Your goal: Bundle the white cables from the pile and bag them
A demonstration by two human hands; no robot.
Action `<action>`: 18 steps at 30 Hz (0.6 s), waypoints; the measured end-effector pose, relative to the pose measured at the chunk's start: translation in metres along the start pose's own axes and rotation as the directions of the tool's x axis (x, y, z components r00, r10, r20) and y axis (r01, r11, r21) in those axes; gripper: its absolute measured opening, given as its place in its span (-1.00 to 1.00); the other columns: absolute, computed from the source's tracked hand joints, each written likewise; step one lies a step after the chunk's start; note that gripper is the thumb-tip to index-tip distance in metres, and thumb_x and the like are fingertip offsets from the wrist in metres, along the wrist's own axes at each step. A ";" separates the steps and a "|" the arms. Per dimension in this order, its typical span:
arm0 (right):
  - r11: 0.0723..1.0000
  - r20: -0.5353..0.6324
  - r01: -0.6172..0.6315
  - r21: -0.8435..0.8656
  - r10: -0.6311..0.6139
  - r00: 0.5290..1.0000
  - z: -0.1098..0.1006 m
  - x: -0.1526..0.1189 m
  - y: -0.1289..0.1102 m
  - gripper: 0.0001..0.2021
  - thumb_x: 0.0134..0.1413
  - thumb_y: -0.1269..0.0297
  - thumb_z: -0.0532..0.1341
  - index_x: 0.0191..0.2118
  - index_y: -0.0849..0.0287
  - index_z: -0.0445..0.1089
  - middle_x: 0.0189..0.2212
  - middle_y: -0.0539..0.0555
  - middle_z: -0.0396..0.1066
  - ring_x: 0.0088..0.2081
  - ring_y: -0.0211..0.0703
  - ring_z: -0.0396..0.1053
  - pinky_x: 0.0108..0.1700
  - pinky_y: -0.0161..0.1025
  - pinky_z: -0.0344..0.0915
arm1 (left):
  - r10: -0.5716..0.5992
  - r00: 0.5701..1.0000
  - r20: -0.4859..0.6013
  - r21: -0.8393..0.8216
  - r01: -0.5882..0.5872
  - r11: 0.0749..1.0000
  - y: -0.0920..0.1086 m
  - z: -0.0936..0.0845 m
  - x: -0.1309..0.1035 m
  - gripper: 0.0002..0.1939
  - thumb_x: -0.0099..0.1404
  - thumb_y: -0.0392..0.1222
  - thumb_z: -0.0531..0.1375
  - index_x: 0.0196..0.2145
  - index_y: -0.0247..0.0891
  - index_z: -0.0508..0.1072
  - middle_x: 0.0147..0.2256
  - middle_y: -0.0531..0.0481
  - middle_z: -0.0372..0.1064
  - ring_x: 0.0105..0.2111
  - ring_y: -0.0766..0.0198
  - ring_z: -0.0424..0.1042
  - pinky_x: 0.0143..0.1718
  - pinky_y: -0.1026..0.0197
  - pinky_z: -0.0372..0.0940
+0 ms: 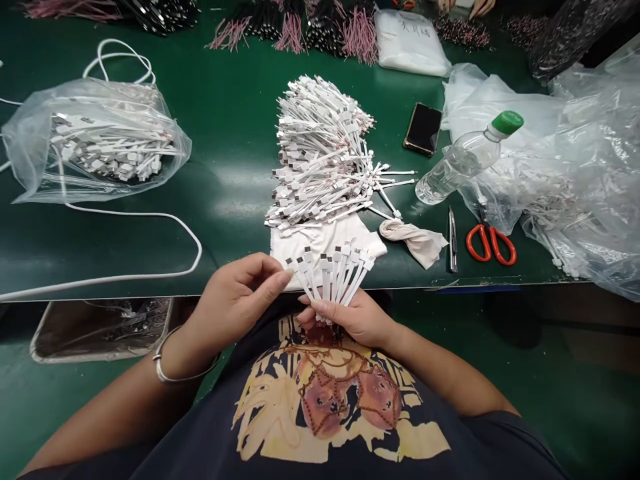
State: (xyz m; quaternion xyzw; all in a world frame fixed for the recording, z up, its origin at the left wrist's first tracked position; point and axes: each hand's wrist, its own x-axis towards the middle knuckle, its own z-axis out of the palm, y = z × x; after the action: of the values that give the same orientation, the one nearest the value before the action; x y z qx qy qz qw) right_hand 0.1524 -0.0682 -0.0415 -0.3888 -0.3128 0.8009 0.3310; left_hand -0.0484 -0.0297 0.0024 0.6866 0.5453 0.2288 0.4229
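My right hand [363,317] is closed round the lower ends of a fanned bunch of short white USB cables [340,277], their connectors pointing away from me. At the fan's left edge, my left hand [243,297] pinches one short white USB cable [295,270] near its connector between thumb and forefinger. Just beyond the hands lies a white cloth [325,237] at the table's front edge. A large heap of similar white cables [320,153] rests behind it, partly on the cloth.
On the right are a twisted cloth [415,241], a utility knife [453,240], red-handled scissors [491,245], a water bottle [457,163], a phone [423,129] and plastic bags [590,153]. A bag of cables [110,143] and a long white cord [150,213] lie left.
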 end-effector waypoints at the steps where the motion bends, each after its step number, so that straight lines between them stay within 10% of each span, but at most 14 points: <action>1: 0.999 0.002 0.019 -0.028 -0.018 1.000 0.001 0.000 -0.002 -0.66 -0.03 0.08 0.29 -0.19 0.22 0.47 -0.37 0.08 0.53 -0.29 -0.14 0.47 -0.11 -0.10 0.36 | -0.016 0.999 0.028 -0.062 0.018 0.998 0.000 0.001 0.001 -0.77 0.25 -0.01 0.15 -0.38 -0.25 0.36 -0.45 0.06 0.33 -0.44 0.35 0.29 -0.41 0.30 0.21; 9: 0.994 0.000 0.028 -0.101 -0.028 1.000 0.003 0.001 -0.010 -0.66 -0.01 0.08 0.28 -0.20 0.24 0.45 -0.39 0.09 0.52 -0.32 -0.14 0.48 -0.14 -0.09 0.38 | 0.046 0.999 0.001 -0.284 -0.043 0.958 -0.004 0.002 0.020 -0.39 0.14 -0.10 0.27 0.12 -0.17 0.19 -0.10 -0.10 0.31 -0.09 0.21 0.32 -0.13 0.19 0.28; 18: 0.998 0.006 -0.011 -0.062 0.011 1.000 0.002 0.003 -0.008 -0.66 -0.04 0.09 0.31 -0.20 0.23 0.44 -0.41 0.07 0.51 -0.35 -0.16 0.47 -0.16 -0.10 0.38 | 0.023 0.977 0.214 -0.419 0.071 0.905 0.005 0.007 0.031 -0.34 0.15 -0.11 0.26 0.16 -0.16 0.11 -0.29 0.02 0.29 -0.34 0.34 0.31 -0.34 0.28 0.28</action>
State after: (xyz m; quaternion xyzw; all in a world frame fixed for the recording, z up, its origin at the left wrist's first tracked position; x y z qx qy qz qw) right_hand 0.1518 -0.0619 -0.0361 -0.3981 -0.3364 0.7938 0.3133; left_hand -0.0305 -0.0030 -0.0021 0.5919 0.4423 0.2617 0.6209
